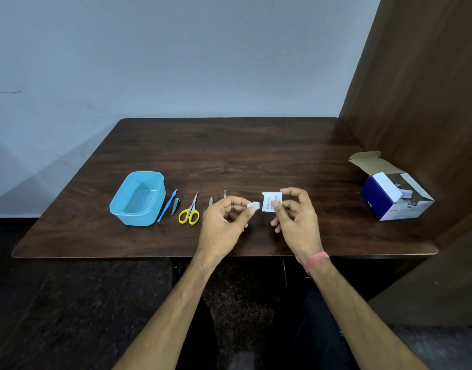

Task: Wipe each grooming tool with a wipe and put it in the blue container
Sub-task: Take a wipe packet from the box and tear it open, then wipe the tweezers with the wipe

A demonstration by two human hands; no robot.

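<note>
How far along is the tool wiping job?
Barely started. The blue container holds nothing, and the grooming tools, yellow scissors included, lie in a row on the table. In hand: the left hand pinches a small white piece, the right hand the sachet apparently just torn open. Left: every wipe and every placement.

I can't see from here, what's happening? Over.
Left hand pinches wipe; right hand pinches packet. Tools unwiped. Blue container empty.
</note>
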